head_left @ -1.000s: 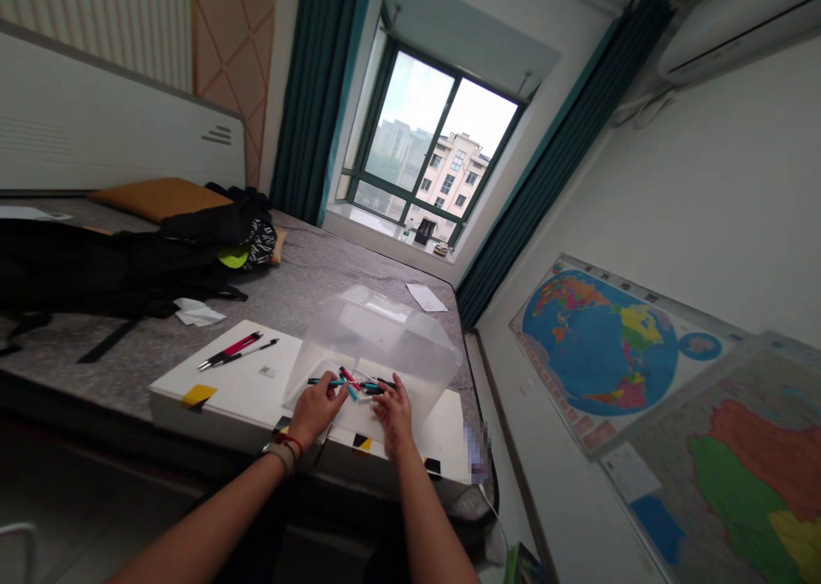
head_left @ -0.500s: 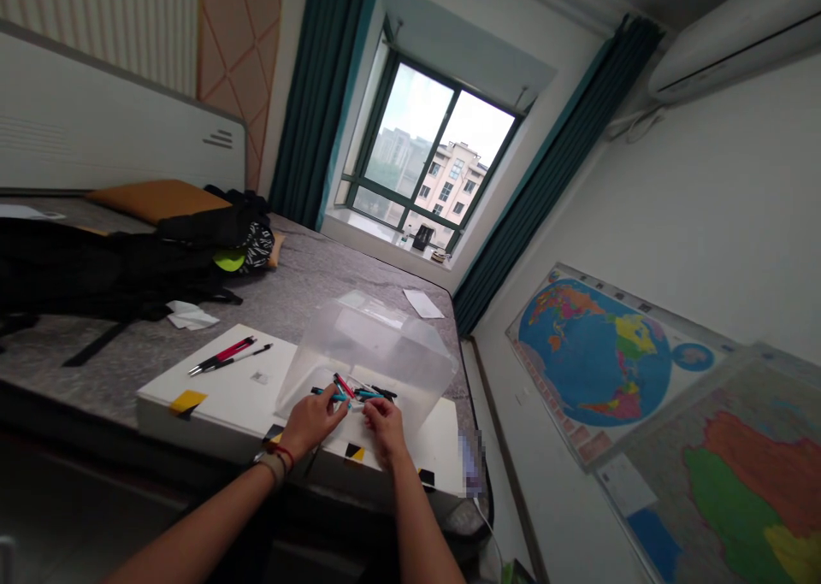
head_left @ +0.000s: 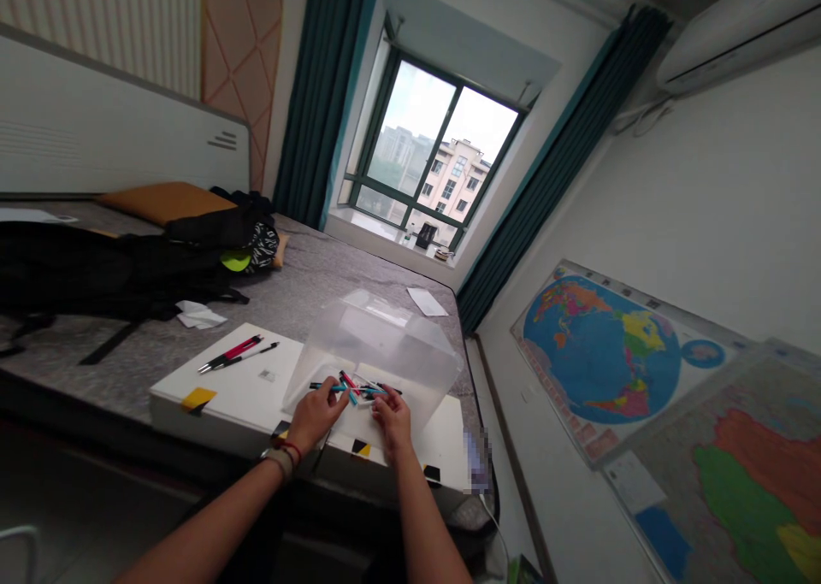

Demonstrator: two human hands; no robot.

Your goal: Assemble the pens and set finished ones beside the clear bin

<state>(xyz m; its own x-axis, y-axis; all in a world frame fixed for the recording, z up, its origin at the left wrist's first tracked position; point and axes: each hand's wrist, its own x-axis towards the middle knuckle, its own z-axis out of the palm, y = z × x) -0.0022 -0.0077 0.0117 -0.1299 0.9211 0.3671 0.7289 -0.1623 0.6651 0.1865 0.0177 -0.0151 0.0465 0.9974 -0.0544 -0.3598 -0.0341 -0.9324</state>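
My left hand (head_left: 319,415) has its thumb and fingers closed on a blue and black pen (head_left: 316,386), which points out to the left. Close beside it, my right hand (head_left: 392,417) has its fingers bent in a pinch near the blue pen parts; what lies between the fingertips is too small to tell. Between and beyond the hands lies a small pile of pens and pen parts, including a red one (head_left: 348,380). The pile is at the open front of a clear plastic box (head_left: 385,336), which stands tilted on white boxes.
Several pens (head_left: 237,355), red and black, lie on the left white box (head_left: 237,387). Behind it are a crumpled tissue (head_left: 198,315) and a black bag (head_left: 115,268). A paper sheet (head_left: 427,302) lies beyond the plastic box. A white cable (head_left: 497,524) hangs at the right edge.
My right hand has risen slightly, its fingertips now nearer the blue pen parts. My left hand stays on its pen. The whole view has shifted a little.
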